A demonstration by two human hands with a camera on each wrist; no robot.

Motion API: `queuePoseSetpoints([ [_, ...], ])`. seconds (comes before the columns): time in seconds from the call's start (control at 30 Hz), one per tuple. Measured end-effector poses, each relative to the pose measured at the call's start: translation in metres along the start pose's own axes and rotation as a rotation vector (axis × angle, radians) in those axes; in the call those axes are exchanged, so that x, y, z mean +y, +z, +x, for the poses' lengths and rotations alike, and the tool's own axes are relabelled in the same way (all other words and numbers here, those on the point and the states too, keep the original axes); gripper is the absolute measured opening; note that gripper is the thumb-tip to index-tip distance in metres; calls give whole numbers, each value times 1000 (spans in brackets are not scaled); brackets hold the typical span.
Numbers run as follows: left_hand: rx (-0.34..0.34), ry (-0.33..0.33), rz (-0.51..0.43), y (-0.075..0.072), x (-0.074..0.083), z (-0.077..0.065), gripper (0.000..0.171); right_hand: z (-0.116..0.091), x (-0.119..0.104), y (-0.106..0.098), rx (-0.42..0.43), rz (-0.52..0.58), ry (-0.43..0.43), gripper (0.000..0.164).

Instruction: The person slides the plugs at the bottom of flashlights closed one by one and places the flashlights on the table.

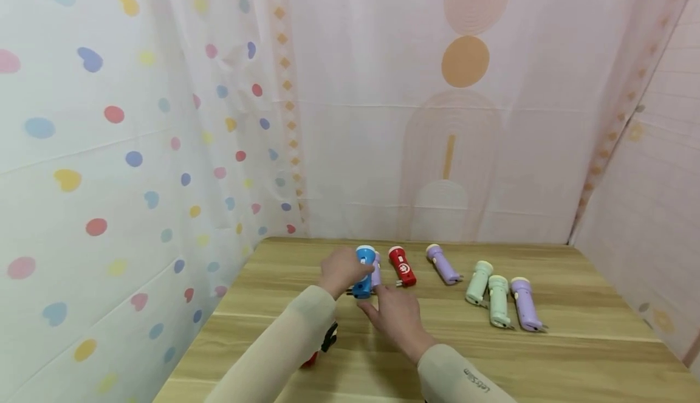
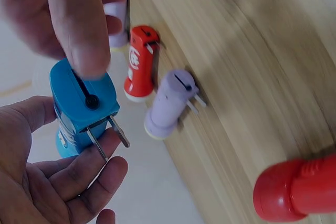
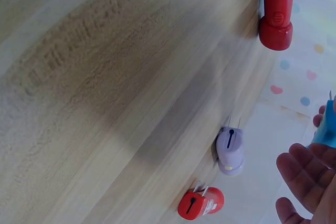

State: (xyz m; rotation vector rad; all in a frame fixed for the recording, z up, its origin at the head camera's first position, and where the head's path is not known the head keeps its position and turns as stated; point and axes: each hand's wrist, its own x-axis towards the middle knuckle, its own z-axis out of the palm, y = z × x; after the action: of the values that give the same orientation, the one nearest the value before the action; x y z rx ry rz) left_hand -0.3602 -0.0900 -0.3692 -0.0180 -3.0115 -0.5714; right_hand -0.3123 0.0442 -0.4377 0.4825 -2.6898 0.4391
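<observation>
My left hand [image 1: 343, 269] holds a blue flashlight [image 1: 364, 269] with a white head rim, its body between thumb and fingers. In the left wrist view, two metal plug prongs [image 2: 100, 137] stick out from the blue flashlight's [image 2: 65, 111] end. A finger of my right hand [image 1: 398, 316] touches that end beside a dark slot; its other fingers are loosely bent and hold nothing. Just behind the blue flashlight lies a purple flashlight [image 2: 170, 103], with a red flashlight [image 1: 403, 266] beside it. Their prongs are out too.
Toward the right lie purple flashlights [image 1: 444, 264] [image 1: 526, 304] and green flashlights [image 1: 479, 282] [image 1: 499, 301]. Another red flashlight [image 3: 276, 11] rests near my left forearm, which mostly hides it in the head view. Patterned curtains [image 1: 355, 148] surround the wooden table [image 1: 574, 342].
</observation>
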Motion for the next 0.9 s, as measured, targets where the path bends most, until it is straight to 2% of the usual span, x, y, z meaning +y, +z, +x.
queuePoseSetpoints([
  [0.27, 8, 6, 21, 5, 15, -7, 38, -2, 1, -2, 4, -51, 29, 44],
  [0.4, 3, 14, 34, 9, 16, -8, 37, -3, 1, -2, 25, -142, -12, 48],
  [0.6, 1, 20, 28, 11, 16, -9, 35, -6, -1, 2, 103, -288, -88, 54],
  [0.9, -7, 4, 3, 10, 17, -11, 32, -7, -3, 3, 124, -352, -108, 54],
])
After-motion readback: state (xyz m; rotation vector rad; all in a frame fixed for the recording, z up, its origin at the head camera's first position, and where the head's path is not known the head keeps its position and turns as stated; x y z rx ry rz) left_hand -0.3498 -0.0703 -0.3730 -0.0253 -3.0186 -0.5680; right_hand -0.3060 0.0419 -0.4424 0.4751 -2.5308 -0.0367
